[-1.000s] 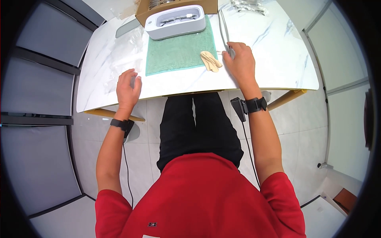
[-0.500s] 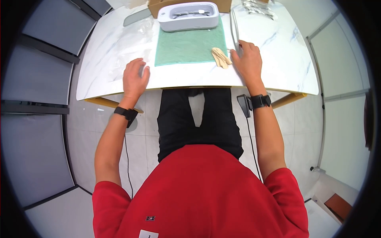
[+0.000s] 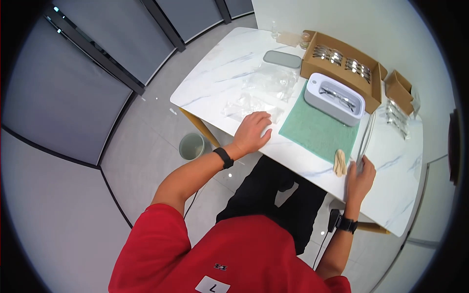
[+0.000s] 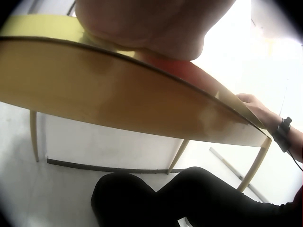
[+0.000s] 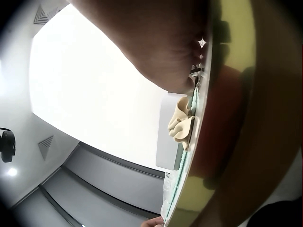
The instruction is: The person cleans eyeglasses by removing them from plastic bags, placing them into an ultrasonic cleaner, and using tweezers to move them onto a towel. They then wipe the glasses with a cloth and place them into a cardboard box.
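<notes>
My left hand [image 3: 252, 133] rests at the front edge of the table, fingers loosely bent, close to clear plastic bags [image 3: 266, 88]. Further right, my right hand [image 3: 360, 181] lies on the tabletop with relaxed fingers, over the near end of a grey cable [image 3: 367, 136]. Just left of it is a crumpled beige cloth [image 3: 339, 163], at the corner of a green towel [image 3: 308, 129]. A pale ultrasonic cleaner [image 3: 326, 106] stands on the towel's far part, with a pair of glasses [image 3: 338, 97] in its basin. In the right wrist view, the beige cloth [image 5: 181, 124] sits beyond the hand.
Behind the cleaner is a cardboard box [image 3: 309, 63] with several pairs of glasses [image 3: 328, 54]. A grey lid [image 3: 282, 59] lies left of it. At the right stand a smaller carton [image 3: 399, 90] and bagged glasses [image 3: 397, 118]. A bin [image 3: 191, 146] is on the floor.
The head view has swung, bringing the whole cardboard box and the table's far left part into sight. Both hands stay in about the same places on the table.
</notes>
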A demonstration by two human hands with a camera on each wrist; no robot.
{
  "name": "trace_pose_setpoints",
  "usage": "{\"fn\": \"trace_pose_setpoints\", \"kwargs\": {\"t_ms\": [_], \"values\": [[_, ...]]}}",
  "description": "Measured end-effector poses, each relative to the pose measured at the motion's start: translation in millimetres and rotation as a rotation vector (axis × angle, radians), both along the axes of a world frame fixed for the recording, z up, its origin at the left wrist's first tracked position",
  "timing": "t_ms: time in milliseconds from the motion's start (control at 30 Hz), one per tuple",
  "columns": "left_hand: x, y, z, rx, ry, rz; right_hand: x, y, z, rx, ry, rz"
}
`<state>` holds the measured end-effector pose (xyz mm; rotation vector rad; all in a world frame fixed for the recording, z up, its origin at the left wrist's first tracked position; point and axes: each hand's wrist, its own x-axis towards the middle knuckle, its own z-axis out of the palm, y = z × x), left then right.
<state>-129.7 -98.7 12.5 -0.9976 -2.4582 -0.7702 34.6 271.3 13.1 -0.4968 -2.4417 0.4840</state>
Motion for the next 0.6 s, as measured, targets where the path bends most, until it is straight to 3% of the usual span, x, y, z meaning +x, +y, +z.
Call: {"fn": "trace_pose_setpoints", "kwargs": {"t_ms": [600], "values": [[-2.7,4.3,1.9,-0.091,-0.049,0.001,-2.1,2.3,-2.8,-0.051,0.120,0.063]]}}
